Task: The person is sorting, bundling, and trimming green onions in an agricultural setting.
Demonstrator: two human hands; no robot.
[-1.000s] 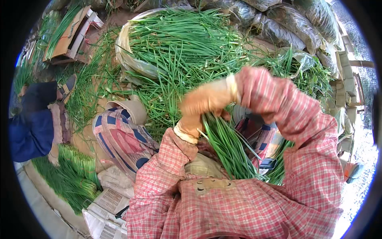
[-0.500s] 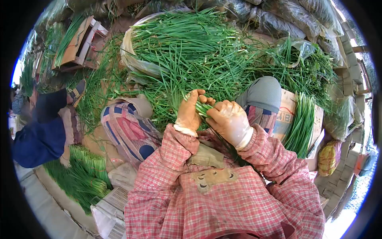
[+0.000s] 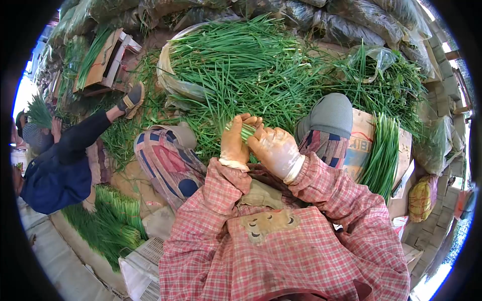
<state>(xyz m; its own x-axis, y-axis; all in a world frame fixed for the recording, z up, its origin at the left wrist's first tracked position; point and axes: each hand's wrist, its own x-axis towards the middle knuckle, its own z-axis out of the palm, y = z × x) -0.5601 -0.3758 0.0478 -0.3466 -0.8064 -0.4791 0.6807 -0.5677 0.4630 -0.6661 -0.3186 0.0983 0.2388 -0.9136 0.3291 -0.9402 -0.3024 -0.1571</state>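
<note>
My left hand (image 3: 234, 142), in a stained, pale glove, is closed around a small bunch of green chives (image 3: 246, 132), with the pale stems toward my right. Against the stem side, my right hand (image 3: 277, 150), gloved too, has its fingers curled onto the same bunch. Its fingertips are partly hidden. Both hands are between my knees, in front of a large heap of loose chives (image 3: 236, 52). Beside my right knee, a long bundle of chives (image 3: 382, 158) lies across a cardboard box (image 3: 360, 145).
A plastic sheet (image 3: 164, 70) edges the heap. At the left sits another person (image 3: 57, 175), one leg stretched toward the heap, near tied chive bundles (image 3: 118, 210). A wooden stand (image 3: 104, 62) is at upper left. Filled plastic bags (image 3: 346, 30) line the back.
My right hand has moved slightly left and up, closer to my left hand. The other person's leg has stretched out toward the heap, and a bunch of greens now shows near that person's hand.
</note>
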